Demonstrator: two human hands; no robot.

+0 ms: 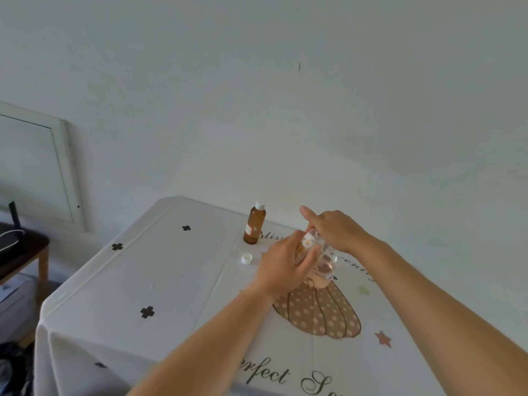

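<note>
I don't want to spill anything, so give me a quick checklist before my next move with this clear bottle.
1. Left hand grips the clear bottle: ok.
2. Right hand on its upper end: ok.
3. Its mouth closed: cannot tell, the hands hide it.
4. Loose white cap on the table, close by: ok.
5. Amber bottle upright and capped: ok.
</note>
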